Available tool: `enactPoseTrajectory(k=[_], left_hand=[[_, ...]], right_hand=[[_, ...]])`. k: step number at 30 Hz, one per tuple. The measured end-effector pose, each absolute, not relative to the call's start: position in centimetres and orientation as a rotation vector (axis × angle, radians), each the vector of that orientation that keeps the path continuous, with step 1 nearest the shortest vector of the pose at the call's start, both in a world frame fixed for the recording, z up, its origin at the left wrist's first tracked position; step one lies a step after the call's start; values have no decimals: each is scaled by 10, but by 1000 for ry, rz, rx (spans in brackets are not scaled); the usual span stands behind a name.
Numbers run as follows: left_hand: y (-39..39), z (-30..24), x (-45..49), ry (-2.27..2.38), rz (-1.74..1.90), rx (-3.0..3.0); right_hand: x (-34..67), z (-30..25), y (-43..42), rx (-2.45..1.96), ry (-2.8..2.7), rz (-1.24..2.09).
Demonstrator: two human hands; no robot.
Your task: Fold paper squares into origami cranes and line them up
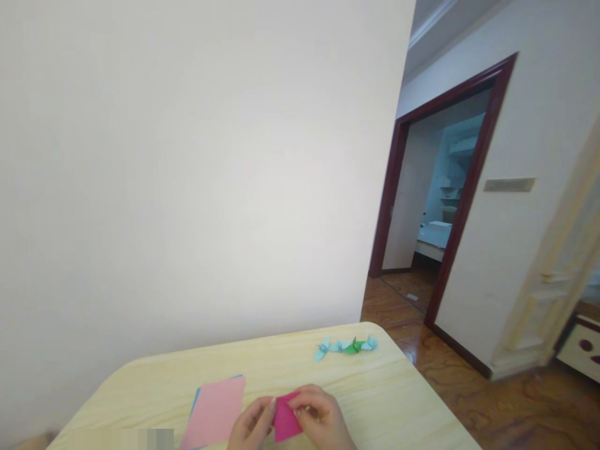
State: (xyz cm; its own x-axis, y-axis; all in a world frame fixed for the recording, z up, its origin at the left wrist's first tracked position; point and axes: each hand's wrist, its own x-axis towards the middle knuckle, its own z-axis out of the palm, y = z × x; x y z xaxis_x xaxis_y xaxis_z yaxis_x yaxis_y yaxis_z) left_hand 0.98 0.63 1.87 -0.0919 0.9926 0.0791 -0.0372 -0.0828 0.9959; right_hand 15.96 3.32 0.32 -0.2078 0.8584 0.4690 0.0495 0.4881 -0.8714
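Note:
A small folded sheet of magenta paper [285,422] is held just above the table near its front edge. My left hand [254,422] pinches its left edge between thumb and fingers. On the other side, my right hand [321,415] grips the upper right part, its thumb and fingertips pressed together on the paper. Left of my hands lies a stack of paper sheets [216,409], pink on top with blue showing at the edges.
Several folded paper cranes, light blue and one green crane [355,346], stand in a row at the back right of the pale wooden table [164,381]. A white wall [210,187] rises behind it. To the right is an open doorway with a dark red frame [469,206].

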Motion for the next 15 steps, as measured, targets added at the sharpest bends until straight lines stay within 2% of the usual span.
enactPoseTrajectory(k=[6, 15], left_hand=[[11, 12, 7, 1239, 1307, 1224], [15, 4, 2, 1262, 1294, 1192]], right_hand=[[162, 1, 31, -785, -1648, 916], [160, 2, 32, -775, -1757, 710]])
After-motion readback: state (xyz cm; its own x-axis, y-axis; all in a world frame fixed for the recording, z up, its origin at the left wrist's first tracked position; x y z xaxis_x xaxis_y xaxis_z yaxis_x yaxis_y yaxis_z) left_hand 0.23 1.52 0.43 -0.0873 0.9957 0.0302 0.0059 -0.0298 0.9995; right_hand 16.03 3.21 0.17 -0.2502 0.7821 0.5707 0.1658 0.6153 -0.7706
